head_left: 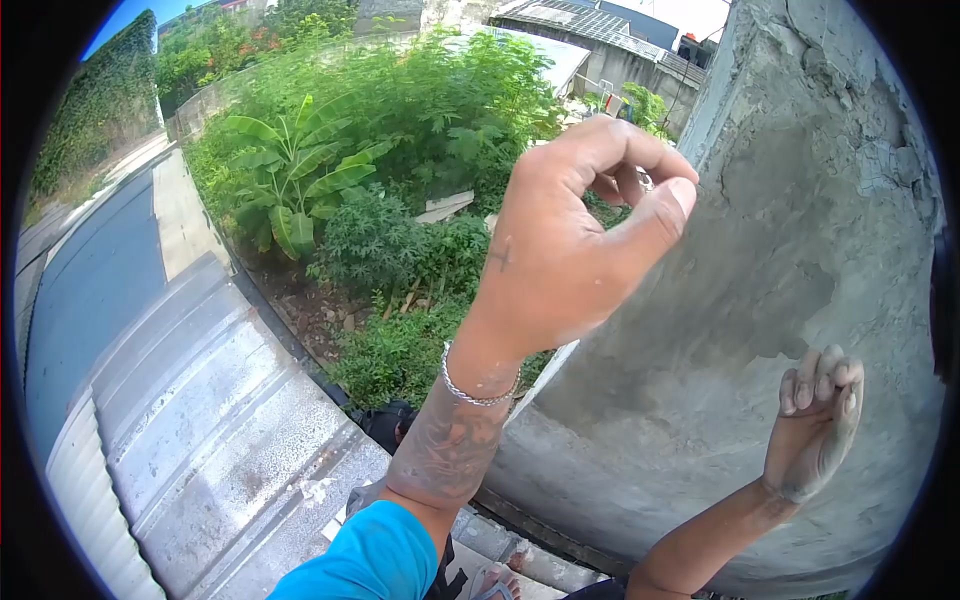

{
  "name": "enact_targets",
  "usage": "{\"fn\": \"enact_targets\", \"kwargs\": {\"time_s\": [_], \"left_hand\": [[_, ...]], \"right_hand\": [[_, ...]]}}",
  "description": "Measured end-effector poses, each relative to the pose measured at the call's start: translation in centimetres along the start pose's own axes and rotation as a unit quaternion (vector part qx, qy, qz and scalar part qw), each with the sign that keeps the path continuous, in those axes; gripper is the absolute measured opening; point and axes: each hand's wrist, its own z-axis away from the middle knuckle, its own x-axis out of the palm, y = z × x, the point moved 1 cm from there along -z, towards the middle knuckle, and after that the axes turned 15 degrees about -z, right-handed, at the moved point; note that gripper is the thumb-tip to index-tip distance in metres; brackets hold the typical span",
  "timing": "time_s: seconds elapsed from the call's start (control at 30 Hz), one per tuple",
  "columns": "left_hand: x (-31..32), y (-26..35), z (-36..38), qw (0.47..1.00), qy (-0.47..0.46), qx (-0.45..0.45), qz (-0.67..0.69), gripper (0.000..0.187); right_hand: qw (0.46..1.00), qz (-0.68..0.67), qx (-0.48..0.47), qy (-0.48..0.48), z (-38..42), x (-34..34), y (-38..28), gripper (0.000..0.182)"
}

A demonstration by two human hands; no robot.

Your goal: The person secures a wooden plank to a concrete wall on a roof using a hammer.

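My left hand (595, 235) is raised in front of the wall's left edge, its fingers curled and the thumb tip close to the index fingertip in a pinch. Anything held there is too small or thin to make out. A silver bracelet (482, 398) circles that wrist, below a blue sleeve (365, 560). Lower right, my right hand (822, 425), smeared with grey cement, is held up before the plastered wall (690, 370). Its fingers are bent, with thumb and index finger together; whether they hold something cannot be seen. The plaster shows darker, damp-looking patches and a rough, cracked upper part.
Metal roof sheets (230, 400) slope away at the left, beside a strip of road (100, 300). Beyond lie green bushes (400, 120) and a banana plant (295, 180). A sandalled foot (497, 582) shows at the bottom, near a narrow ledge (550, 565).
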Motion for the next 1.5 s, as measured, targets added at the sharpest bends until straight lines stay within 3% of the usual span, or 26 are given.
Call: {"fn": "enact_targets", "kwargs": {"time_s": [0.07,0.27,0.7,0.8,0.9,0.93,0.97,1.03,1.13,1.17,1.2,1.27,1.37,1.5], "left_hand": [[1.7,0.8,0.3,0.991,-0.121,0.004,-0.053,0.016],[6.6,1.2,1.6,0.986,-0.166,0.024,0.019,0.021],[6.9,2.1,1.9,0.986,-0.155,0.061,0.007,0.021],[6.8,2.6,1.9,0.986,-0.159,0.056,-0.005,0.019],[6.4,2.1,1.6,0.987,-0.139,0.06,-0.049,0.014],[6.1,1.6,1.5,0.988,-0.127,0.063,-0.068,0.013],[5.7,1.0,1.4,0.992,-0.105,0.028,-0.068,0.011],[5.2,-1.1,1.1,0.993,-0.054,0.004,-0.106,0.019],[6.3,-3.3,1.3,0.978,-0.03,-0.067,-0.196,0.05],[6.9,-4.4,1.7,0.97,-0.022,-0.095,-0.221,0.061],[7.5,-5.8,2.3,0.961,-0.066,-0.124,-0.238,0.087],[9.0,-7.5,3.3,0.952,-0.094,-0.146,-0.253,0.091],[10.7,-8.3,4.2,0.959,-0.104,-0.139,-0.224,0.096],[12.2,-7.8,4.7,0.96,-0.086,-0.129,-0.235,0.093]], "right_hand": [[0.999,0.015,0.047,-0.003,-0.8,1.0,2.0,0.022],[0.933,-0.272,0.227,0.058,-1.2,1.5,4.9,0.016],[0.908,-0.336,0.248,0.01,-1.2,0.6,5.0,0.016],[0.939,-0.259,0.227,0.004,-1.2,0.9,4.5,0.015],[0.988,0.022,0.122,0.088,-1.5,1.4,3.3,0.012],[0.986,0.106,0.024,0.128,-1.7,0.5,3.0,0.009],[0.965,0.189,-0.074,0.165,-2.0,-0.9,2.7,0.006],[0.917,0.26,-0.155,0.259,-2.2,-4.2,1.2,0.012],[0.752,0.531,-0.281,0.27,-2.2,-6.5,0.3,0.024],[0.762,0.541,-0.228,0.274,-2.0,-6.8,0.5,0.048],[0.737,0.575,-0.218,0.279,-2.0,-6.8,1.0,0.059],[0.682,0.642,-0.198,0.29,-2.1,-6.6,2.6,0.08],[0.669,0.663,-0.137,0.307,-2.2,-7.0,4.4,0.11],[0.669,0.656,-0.119,0.328,-2.6,-8.0,5.9,0.121]]}}
